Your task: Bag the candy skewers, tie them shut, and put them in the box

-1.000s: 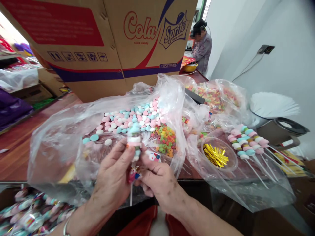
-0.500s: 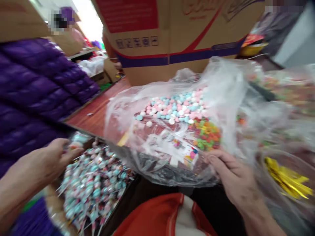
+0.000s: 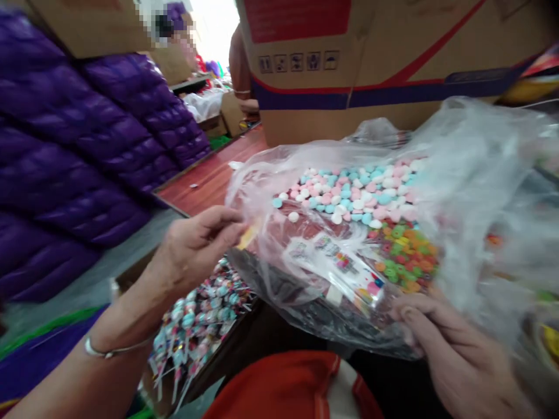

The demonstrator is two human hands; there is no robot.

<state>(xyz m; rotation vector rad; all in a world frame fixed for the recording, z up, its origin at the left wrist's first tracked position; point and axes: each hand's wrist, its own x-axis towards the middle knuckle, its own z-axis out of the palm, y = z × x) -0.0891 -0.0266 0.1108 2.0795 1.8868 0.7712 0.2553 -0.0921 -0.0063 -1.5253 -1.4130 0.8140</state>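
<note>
- At nine o'clock, a purple quilted jacket (image 3: 87, 151) fills the edge; no writing shows on it.
- At seven o'clock, a box of wrapped lollipops (image 3: 196, 320) lies below the left hand (image 3: 196, 247), whose fingers pinch the edge of the clear plastic bag (image 3: 279, 174).
- At centre, the bag holds pastel candies (image 3: 358, 189), ring candies (image 3: 404, 256) and printed wrappers (image 3: 340, 267), print unreadable.
- At twelve o'clock, a cardboard box (image 3: 371, 58) bears handling symbols only.
- At five o'clock, the right hand (image 3: 454, 355) grips the bag's lower edge.
</note>
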